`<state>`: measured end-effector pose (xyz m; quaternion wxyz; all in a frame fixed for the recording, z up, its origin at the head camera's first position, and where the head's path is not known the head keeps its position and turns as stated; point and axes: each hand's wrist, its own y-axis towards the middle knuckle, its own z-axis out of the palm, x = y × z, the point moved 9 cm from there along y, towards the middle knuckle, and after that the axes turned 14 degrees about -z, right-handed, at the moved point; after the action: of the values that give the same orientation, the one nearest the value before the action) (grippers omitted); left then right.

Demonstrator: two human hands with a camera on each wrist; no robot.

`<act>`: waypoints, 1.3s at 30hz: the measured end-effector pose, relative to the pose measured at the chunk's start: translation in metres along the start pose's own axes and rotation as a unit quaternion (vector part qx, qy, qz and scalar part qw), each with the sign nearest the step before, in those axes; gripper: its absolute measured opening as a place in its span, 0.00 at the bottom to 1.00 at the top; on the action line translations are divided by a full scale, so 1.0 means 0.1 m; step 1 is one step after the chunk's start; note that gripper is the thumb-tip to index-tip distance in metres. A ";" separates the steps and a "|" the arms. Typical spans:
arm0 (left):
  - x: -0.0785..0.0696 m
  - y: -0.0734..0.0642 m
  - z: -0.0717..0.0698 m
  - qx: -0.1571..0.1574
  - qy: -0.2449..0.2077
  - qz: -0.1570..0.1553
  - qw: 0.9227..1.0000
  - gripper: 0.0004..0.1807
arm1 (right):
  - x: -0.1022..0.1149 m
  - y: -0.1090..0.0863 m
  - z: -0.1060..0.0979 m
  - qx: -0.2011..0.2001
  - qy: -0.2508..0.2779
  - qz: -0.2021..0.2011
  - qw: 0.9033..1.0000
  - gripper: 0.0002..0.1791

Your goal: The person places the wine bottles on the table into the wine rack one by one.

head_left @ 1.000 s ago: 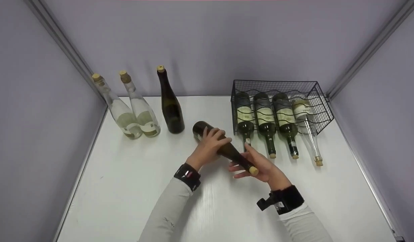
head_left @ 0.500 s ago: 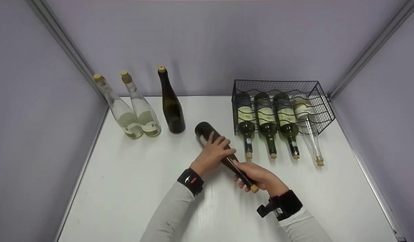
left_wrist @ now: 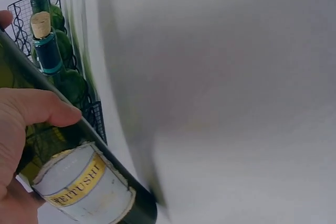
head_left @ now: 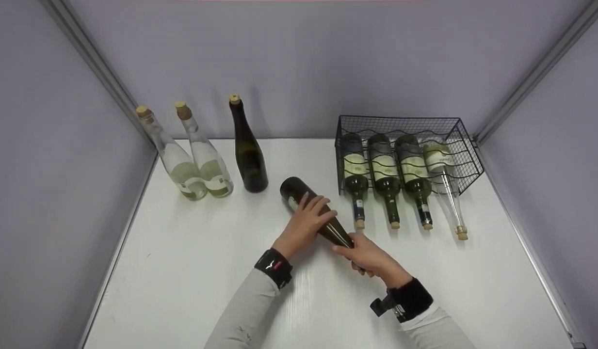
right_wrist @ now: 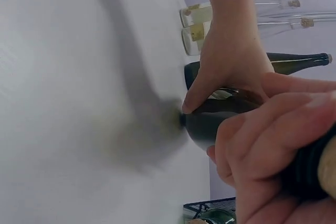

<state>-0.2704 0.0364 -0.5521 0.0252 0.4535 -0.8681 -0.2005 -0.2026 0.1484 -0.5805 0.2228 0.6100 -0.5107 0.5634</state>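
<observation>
A dark green wine bottle (head_left: pixel 335 231) slants between my two hands, its base toward the upper left and its neck toward the lower right. Around its body my left hand (head_left: pixel 305 224) is curled, with the thumb across the glass above a white label (left_wrist: pixel 89 184) that reads "WEITUSHI" on a yellow band. My right hand (head_left: pixel 371 254) grips the neck near the corked end, covering most of it. In the right wrist view the cork (right_wrist: pixel 328 169) shows at the right edge, just past my curled fingers (right_wrist: pixel 273 135).
A black wire rack (head_left: pixel 398 117) at the back right holds three green bottles (head_left: pixel 386 184) and one clear bottle (head_left: pixel 444 179), corks facing forward. At the back left two clear bottles (head_left: pixel 180 167) and a dark bottle (head_left: pixel 250 160) stand upright on the white table (head_left: pixel 182 271).
My right hand has gone from loosely open under the neck to gripping it, thumb now over the top. The neck end has swung down toward me; my left hand keeps its hold on the body.
</observation>
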 end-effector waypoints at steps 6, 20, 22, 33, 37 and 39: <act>0.15 -0.11 -0.03 -0.010 -0.021 -0.082 0.996 0.40 | -0.01 0.00 -0.01 0.004 0.000 -0.020 1.000 0.21; 0.24 -0.34 -0.34 -0.109 -0.122 -0.190 0.968 0.38 | 0.17 -0.08 -0.10 0.000 0.003 -0.098 0.995 0.21; 0.21 -0.36 -0.38 -0.125 -0.128 -0.188 0.966 0.39 | 0.20 -0.09 -0.12 -0.003 0.012 -0.109 0.994 0.22; -0.02 -0.34 -0.50 -0.138 -0.169 -0.161 0.963 0.39 | 0.37 -0.17 -0.27 -0.026 0.073 -0.147 0.986 0.24; -0.14 -0.32 -0.51 -0.135 -0.171 -0.134 0.967 0.38 | 0.40 -0.22 -0.36 -0.047 0.087 -0.143 0.985 0.20; -0.21 -0.31 -0.50 -0.128 -0.170 -0.117 0.970 0.37 | 0.41 -0.25 -0.41 -0.059 0.093 -0.140 0.984 0.19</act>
<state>-0.2231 0.0210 -0.5148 -0.0882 0.5044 -0.7673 -0.3859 -0.2060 0.1771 -0.5249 0.3816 0.6060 -0.4297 0.5499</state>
